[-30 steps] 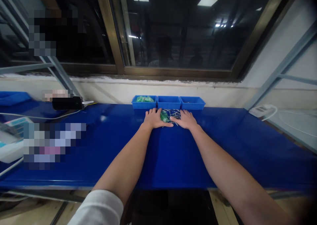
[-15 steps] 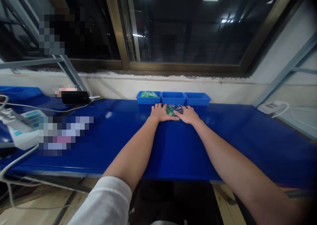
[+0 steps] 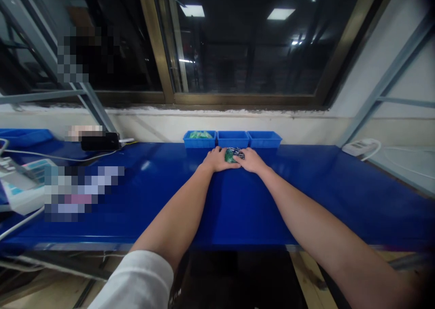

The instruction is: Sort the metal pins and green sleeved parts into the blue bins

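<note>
A small heap of green parts with thin metal leads lies on the blue table, just in front of three blue bins. My left hand cups the heap from the left, fingers curled against it. My right hand presses in from the right, fingers curled too. The two hands nearly meet around the heap. Most of the pile is hidden between them. The left bin holds green parts. What lies in the middle bin and the right bin cannot be made out.
A black device with cables and a white-and-teal instrument sit on the table's left. A white power strip lies at the right. A window and wall ledge stand directly behind the bins.
My hands have drawn closer together, gathering the spread-out parts into a tighter heap. The camera view has shifted slightly.
</note>
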Available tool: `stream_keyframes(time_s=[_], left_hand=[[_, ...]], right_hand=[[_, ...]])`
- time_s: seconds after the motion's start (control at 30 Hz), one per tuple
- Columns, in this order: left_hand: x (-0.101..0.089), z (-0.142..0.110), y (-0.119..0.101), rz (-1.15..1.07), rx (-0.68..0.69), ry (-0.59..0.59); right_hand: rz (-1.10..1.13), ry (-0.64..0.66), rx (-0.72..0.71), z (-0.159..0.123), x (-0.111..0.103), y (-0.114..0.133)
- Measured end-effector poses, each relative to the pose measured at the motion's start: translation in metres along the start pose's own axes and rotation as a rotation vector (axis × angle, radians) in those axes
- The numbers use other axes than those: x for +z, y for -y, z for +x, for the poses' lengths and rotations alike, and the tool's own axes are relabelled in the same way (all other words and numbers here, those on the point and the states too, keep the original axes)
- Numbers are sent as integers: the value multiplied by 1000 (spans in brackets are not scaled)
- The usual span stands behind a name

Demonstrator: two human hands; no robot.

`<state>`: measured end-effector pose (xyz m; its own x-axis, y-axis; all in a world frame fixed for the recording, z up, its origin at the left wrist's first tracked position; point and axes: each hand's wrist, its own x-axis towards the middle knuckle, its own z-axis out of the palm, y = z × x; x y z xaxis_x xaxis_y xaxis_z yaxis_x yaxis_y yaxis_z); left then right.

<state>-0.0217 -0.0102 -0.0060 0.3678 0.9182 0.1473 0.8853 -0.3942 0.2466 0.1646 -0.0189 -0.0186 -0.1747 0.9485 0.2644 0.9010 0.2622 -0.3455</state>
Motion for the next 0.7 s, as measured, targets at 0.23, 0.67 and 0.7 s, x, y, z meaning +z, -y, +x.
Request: stream_keyframes(time_s=[0.23,0.67,0.7], left_hand=[[2,3,5,-74,89,-2],[2,5,5,-80,120,38],[3,5,5,-79,116,39]], right_hand=[[66,-75,-86,7,3,-2],[289,-176,-171,3,-2,-1],[299,-186,-165,3,-2,-2]])
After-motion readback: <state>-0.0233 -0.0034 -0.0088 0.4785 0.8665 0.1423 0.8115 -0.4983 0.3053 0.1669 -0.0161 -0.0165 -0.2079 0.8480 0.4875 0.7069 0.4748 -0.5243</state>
